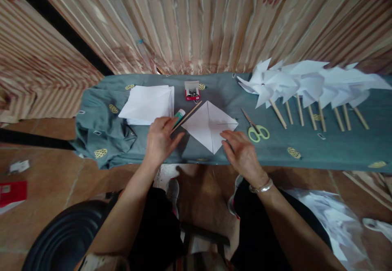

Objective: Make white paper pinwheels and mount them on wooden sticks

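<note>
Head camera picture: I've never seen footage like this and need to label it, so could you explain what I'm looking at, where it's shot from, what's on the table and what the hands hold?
This is one view from a camera worn on a person's head, looking down at their own two bare hands. They sit at a narrow table covered in grey-green cloth.

The left hand is at a wooden stick and a glue stick; whether it grips them I cannot tell. The right hand rests on the corner of a creased white paper square.

Also there: a stack of white paper, a small red box, green-handled scissors, and a row of finished white paper pinwheels on sticks.
</note>
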Demonstrator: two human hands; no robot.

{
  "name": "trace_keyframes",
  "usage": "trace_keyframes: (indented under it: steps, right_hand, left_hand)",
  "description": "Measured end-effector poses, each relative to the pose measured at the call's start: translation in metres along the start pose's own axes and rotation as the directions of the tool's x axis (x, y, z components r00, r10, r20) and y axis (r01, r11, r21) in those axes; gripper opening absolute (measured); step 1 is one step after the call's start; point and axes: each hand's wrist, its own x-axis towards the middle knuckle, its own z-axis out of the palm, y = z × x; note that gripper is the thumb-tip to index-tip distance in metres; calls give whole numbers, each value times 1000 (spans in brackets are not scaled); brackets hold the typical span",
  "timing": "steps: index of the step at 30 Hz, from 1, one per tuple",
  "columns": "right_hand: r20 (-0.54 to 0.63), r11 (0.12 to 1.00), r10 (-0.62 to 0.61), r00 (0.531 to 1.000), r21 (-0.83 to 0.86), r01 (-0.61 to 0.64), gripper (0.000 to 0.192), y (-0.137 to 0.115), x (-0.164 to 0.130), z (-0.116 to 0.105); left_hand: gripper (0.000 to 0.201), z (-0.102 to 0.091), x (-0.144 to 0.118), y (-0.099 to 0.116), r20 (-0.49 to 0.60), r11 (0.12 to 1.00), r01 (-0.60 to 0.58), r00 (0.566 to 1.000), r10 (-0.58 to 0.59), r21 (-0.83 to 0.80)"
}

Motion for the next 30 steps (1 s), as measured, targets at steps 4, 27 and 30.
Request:
trace_keyframes:
  steps: [4,27,30]
  right_hand:
    - [83,998,-68,994,-8,69,37,1,-3,1]
    - [49,987,52,997,151,-59,26,1,1,7]
    - [38,974,117,992,190,-123,21,1,6,9]
  left_hand:
    - [34,24,-6,30,83,947,-295,948,307,-130]
    - [18,44,4,41,64,921,-244,959,276,-304]
    - [17,45,5,42,73,912,-185,971,226,-365]
